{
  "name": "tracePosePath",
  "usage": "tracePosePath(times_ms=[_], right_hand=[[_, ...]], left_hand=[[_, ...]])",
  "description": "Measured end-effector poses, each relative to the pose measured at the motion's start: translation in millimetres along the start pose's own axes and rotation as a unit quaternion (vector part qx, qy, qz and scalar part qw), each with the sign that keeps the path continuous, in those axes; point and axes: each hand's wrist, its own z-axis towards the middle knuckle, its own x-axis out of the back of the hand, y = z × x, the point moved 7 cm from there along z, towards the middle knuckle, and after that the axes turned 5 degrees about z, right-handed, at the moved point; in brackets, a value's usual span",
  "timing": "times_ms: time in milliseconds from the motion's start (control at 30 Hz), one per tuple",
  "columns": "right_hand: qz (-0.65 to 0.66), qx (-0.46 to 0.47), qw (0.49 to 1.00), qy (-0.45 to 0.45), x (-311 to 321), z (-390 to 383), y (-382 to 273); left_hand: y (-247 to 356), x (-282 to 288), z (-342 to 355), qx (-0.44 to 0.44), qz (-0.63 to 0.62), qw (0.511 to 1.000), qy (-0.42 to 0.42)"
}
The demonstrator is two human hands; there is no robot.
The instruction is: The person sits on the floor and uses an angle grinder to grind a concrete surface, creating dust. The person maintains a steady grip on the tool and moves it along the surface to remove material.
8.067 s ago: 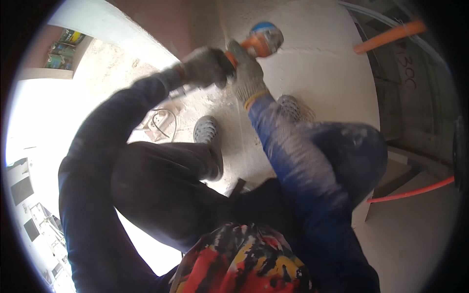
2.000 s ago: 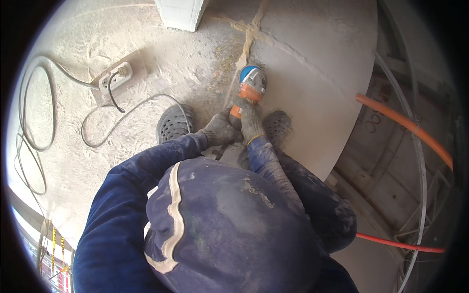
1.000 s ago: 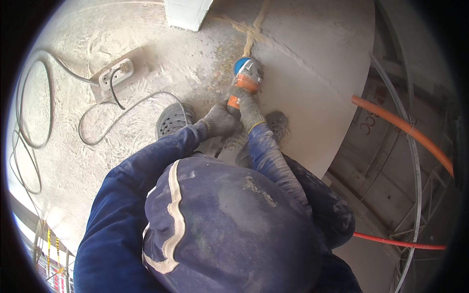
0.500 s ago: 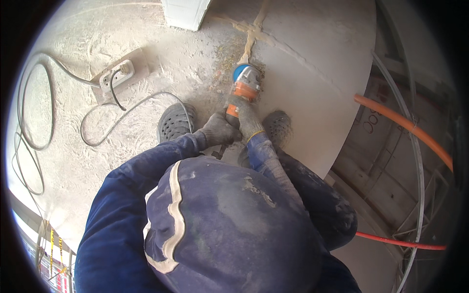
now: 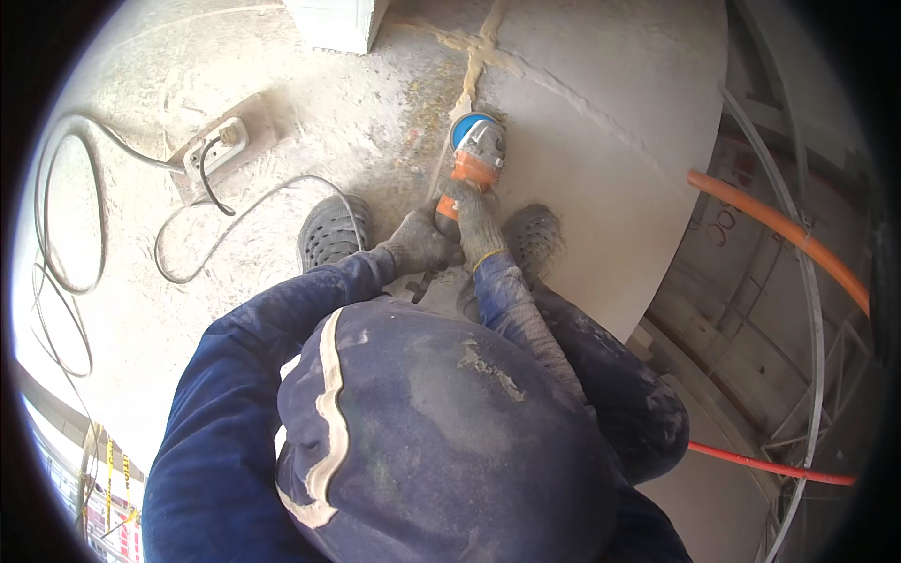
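An orange angle grinder (image 5: 475,170) with a silver head and a blue disc (image 5: 469,127) is down at the surface, at the near end of a raised tan seam (image 5: 472,77). My gloved left hand (image 5: 422,244) is closed around the grinder's rear body. Ahead of it, my gloved right hand (image 5: 477,218) wraps the orange housing just behind the head. Both gloves are grey and dusty. The disc's underside is hidden. A pale streak of dust (image 5: 438,167) shows left of the head.
A white power strip (image 5: 216,150) with a plugged-in cord lies at left beside loops of grey cable (image 5: 99,206). My grey clogs (image 5: 333,230) flank the grinder. A white block (image 5: 336,23) stands ahead. Past the surface's right edge hang an orange hose (image 5: 784,235) and red hose (image 5: 774,463).
The view has shifted slightly and the left side looks brighter. The grinder's disc sits a little farther forward and right in the picture. Both hands keep their hold, and a dust streak now shows.
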Motion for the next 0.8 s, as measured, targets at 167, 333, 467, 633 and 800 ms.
tracePosePath(times_ms=[167, 333, 467, 633, 800], right_hand=[[0.002, -0.007, 1.0, -0.022, -6, -8, -4], [-0.003, -0.037, 0.999, -0.023, -7, -12, -2], [-0.027, -0.052, 0.998, -0.025, -9, -14, -4], [-0.011, -0.078, 0.997, 0.002, -3, -21, -2], [0.03, -0.057, 0.998, 0.017, 8, -24, 0]], left_hand=[[-8, 1, 5, -0.009, -0.021, 1.0, 0.0], [-12, 2, 3, 0.037, -0.009, 0.999, -0.018], [-9, 0, -3, 0.032, 0.018, 0.999, -0.011], [-5, -5, -12, 0.047, -0.017, 0.999, -0.018], [-1, -9, -15, 0.082, -0.001, 0.996, -0.037]])
